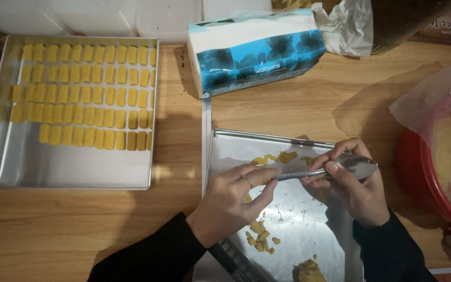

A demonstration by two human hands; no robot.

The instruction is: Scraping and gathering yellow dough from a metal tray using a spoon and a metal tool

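Head view shows the right hand (358, 190) in a closed grip on a metal spoon (335, 168) over the near tray (309, 209), left hand (230, 201) pinching its handle end, so scraping steadily should keep dough crumbs (259, 237) inside.

I worked at a wooden table (184, 146). The near steel tray (309, 224) lay flat on it right under me. Left of that tray, well apart, sat a second tray (74, 167) lined with yellow dough pieces. Behind the near tray lay a blue-and-white tissue pack (254, 52), and to its right stood a red bowl (418, 172) in a plastic bag.
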